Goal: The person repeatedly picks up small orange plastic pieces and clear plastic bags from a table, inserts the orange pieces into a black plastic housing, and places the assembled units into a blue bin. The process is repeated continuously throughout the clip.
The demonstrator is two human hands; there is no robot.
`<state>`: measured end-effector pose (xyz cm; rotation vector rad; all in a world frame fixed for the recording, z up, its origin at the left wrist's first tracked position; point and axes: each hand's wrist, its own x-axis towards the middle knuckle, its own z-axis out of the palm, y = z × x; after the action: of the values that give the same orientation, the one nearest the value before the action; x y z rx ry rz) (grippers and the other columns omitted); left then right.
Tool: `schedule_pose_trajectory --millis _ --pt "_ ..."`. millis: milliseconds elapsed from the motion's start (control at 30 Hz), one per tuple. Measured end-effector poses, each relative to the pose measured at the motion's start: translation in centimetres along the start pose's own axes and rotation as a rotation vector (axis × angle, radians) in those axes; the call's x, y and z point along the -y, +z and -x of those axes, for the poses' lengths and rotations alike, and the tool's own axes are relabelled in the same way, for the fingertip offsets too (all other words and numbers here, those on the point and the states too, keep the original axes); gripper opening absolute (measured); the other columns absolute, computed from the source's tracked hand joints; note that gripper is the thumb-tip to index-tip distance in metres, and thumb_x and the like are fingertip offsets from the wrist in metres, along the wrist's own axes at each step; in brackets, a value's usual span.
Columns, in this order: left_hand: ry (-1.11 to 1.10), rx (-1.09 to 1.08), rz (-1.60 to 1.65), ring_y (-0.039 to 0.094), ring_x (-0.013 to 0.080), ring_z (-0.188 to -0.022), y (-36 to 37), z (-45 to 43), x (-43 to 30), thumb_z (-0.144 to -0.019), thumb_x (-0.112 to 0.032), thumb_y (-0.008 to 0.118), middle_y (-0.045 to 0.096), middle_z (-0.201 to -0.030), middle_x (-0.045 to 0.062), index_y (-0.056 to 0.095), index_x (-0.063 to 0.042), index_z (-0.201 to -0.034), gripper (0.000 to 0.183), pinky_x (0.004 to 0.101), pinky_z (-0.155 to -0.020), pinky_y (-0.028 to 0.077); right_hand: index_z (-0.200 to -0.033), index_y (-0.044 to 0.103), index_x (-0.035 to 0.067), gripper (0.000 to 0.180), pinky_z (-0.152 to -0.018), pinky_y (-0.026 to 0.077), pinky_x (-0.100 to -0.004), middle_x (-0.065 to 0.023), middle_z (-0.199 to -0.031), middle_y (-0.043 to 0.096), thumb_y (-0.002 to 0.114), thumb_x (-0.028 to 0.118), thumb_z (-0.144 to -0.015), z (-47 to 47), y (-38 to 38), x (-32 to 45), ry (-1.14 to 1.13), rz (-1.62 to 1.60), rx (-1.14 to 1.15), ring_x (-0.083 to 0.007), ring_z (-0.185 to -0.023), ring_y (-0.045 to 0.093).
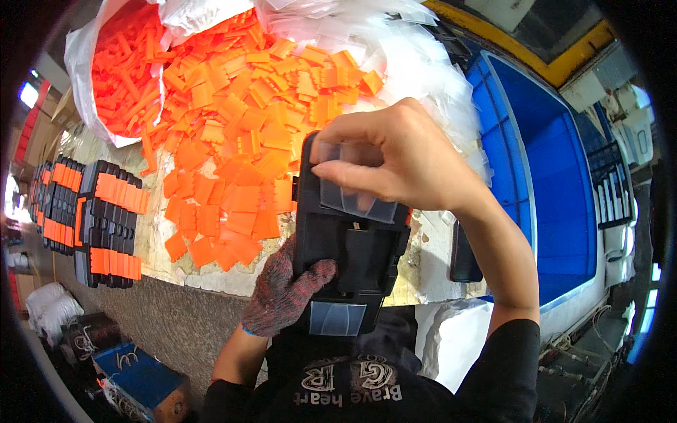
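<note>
My left hand [288,291], in a dark knitted glove, grips the lower left side of a black plastic case lid [351,254]. A clear plastic piece [337,319] lies in the recess at the lid's near end. My bare right hand [391,158] pinches another clear plastic piece [359,203] at the lid's far end; its fingers partly cover that piece. Just beyond the lid spreads a heap of orange plastic clips [238,121]. Behind it lies a pile of clear plastic sheets [418,58].
At the left stand stacked black cases with orange clips [111,222]. A white sack [79,90] holds orange plastic parts. On the right are a blue crate [555,185] and a dark phone-like object [465,254]. The worktable's near edge [211,283] is in front of my body.
</note>
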<state>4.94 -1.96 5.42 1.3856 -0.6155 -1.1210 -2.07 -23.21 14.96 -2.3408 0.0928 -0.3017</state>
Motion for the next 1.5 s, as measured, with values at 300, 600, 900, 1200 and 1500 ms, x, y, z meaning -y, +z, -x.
schedule_pose_trajectory --millis 300,600,900,1200,1500 --pt "0.045 0.014 -0.092 0.058 0.0153 -0.094 0.0 0.3 0.5 -0.085 -0.019 0.065 0.063 -0.105 0.009 0.051 0.0 -0.122 0.044 0.0322 -0.085 0.047 -0.088 0.062 0.006 0.015 -0.055 0.049 -0.033 -0.0078 -0.067 0.061 0.068 0.017 -0.081 1.1 1.1 -2.0 -0.291 0.07 -0.125 -0.0239 -0.06 0.063" --pt "0.152 -0.127 -0.375 0.065 0.0366 -0.081 2.2 -0.5 3.4 -0.085 -0.039 0.065 0.065 -0.089 0.022 0.052 -0.003 -0.119 0.052 0.0444 -0.072 0.051 -0.097 0.072 0.015 0.035 -0.074 0.042 -0.0333 -0.0031 -0.083 0.048 0.08 0.02 -0.064 4.2 2.2 -0.6 -0.2 0.481 -0.443 -0.0217 -0.084 0.05" --pt "0.115 -0.185 -0.424 0.065 0.036 -0.082 0.4 0.1 1.9 -0.086 -0.035 0.064 0.065 -0.088 0.02 0.053 -0.002 -0.115 0.045 0.0428 -0.072 0.051 -0.103 0.072 0.016 0.024 -0.096 0.027 -0.0373 -0.0034 -0.107 0.065 0.07 0.021 -0.08 0.5 3.6 -1.2 -0.062 0.265 -0.329 -0.0212 -0.107 0.056" --pt "0.146 -0.158 -0.338 0.065 0.0339 -0.08 -0.7 0.4 1.8 -0.085 -0.029 0.066 0.065 -0.088 0.02 0.054 -0.004 -0.116 0.042 0.0403 -0.071 0.051 -0.101 0.07 0.012 0.027 -0.097 0.028 -0.0385 -0.0055 -0.095 0.069 0.069 0.03 -0.082 -0.6 4.5 0.2 -0.003 0.526 -0.352 -0.0188 -0.094 0.062" --pt "0.212 -0.129 0.056 0.065 0.021 -0.088 -4.5 3.9 4.6 -0.082 -0.024 0.072 0.067 -0.094 0.011 0.054 -0.002 -0.117 0.046 0.0355 -0.079 0.051 -0.075 0.066 0.006 0.041 -0.048 0.046 -0.0366 -0.0115 -0.06 0.058 0.068 0.047 -0.08 -6.2 9.5 0.9 -0.309 0.183 0.145 -0.0278 -0.052 0.059"
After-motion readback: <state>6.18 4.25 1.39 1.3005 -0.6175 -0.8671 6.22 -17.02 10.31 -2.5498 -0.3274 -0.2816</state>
